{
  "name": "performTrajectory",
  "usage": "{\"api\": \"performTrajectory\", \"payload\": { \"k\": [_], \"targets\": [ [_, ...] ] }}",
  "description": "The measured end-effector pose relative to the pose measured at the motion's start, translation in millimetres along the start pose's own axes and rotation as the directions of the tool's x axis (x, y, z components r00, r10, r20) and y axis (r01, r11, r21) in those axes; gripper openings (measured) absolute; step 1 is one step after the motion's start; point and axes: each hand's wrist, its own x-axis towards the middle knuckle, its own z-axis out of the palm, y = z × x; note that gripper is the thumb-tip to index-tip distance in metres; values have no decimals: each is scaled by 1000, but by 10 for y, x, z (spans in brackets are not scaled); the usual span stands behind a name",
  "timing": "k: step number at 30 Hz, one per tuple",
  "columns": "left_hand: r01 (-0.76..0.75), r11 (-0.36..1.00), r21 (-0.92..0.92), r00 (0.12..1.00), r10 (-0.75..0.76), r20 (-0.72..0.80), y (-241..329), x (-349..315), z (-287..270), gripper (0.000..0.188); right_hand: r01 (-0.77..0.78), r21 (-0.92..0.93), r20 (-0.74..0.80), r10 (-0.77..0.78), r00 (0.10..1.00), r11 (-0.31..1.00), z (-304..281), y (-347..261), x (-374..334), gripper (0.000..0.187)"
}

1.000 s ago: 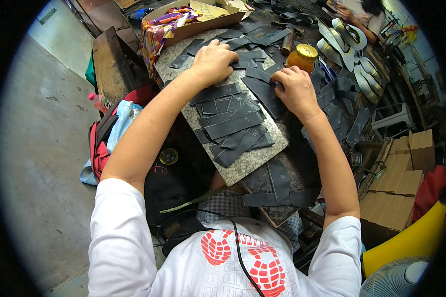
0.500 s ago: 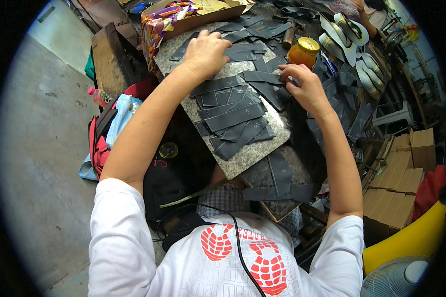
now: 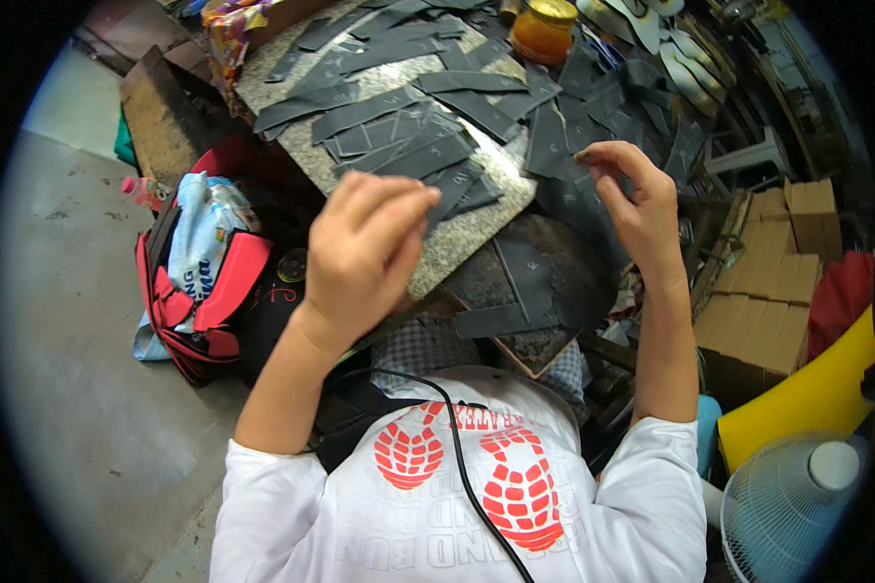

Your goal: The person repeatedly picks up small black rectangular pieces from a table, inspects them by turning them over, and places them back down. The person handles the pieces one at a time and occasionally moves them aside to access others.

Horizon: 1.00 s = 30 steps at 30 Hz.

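Head view shows both hands raised above a speckled stone slab (image 3: 462, 238) covered with dark cut leather strips (image 3: 413, 146). Left hand (image 3: 360, 257) hangs loosely curled, fingers bunched, holding nothing visible. Right hand (image 3: 632, 199) has thumb and forefinger close together; whether they pinch anything cannot be told. An amber jar (image 3: 544, 29) stands at the slab's far end.

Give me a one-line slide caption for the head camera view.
Both hands, left and right, raised and empty above dark cut pieces spread on a speckled slab.
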Motion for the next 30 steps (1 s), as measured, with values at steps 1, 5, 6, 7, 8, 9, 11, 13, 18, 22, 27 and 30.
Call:
{"api": "performTrajectory", "payload": {
  "k": [1,5,6,7,8,9,11,13,18,22,27,30],
  "targets": [
    [-33,999,-31,999,33,21,68,-65,71,32,-36,35,-41,38,998,999,-12,8,-100,22],
    [-62,992,-106,994,72,86,206,-225,375,38,-226,-38,-25,225,974,973,-114,20,-507,16],
    [-71,993,-98,992,81,96,201,-243,421,39,-175,-141,-16,174,985,974,-157,15,-622,16],
    [-75,994,-83,991,83,104,195,-258,452,39,-184,-127,-29,182,983,975,-195,21,-720,15],
    [-81,994,-68,990,88,110,189,-270,470,39,-252,-125,-93,242,966,960,-232,44,-787,15],
    [-90,994,-57,990,96,106,181,-274,480,39,-270,-101,-145,254,956,958,-262,74,-839,15],
    [-66,995,-77,993,73,89,175,-266,488,39,-337,-61,-207,319,925,939,-348,150,-887,15],
    [-43,995,-91,994,52,100,203,-240,480,38,-336,-42,-248,316,916,941,-383,219,-890,16],
    [-88,996,-29,979,92,180,365,-93,482,35,-262,-104,-272,226,935,959,-386,347,-809,16],
    [-179,984,0,946,172,276,415,128,606,31,-288,-238,-318,206,925,928,-424,495,-697,18],
    [-256,966,-28,857,240,456,472,292,856,45,-404,-335,-389,266,882,851,-470,602,-774,25],
    [-209,978,-23,799,185,573,533,275,1038,62,-468,-355,-398,322,859,809,-421,628,-823,34]
  ]
}}
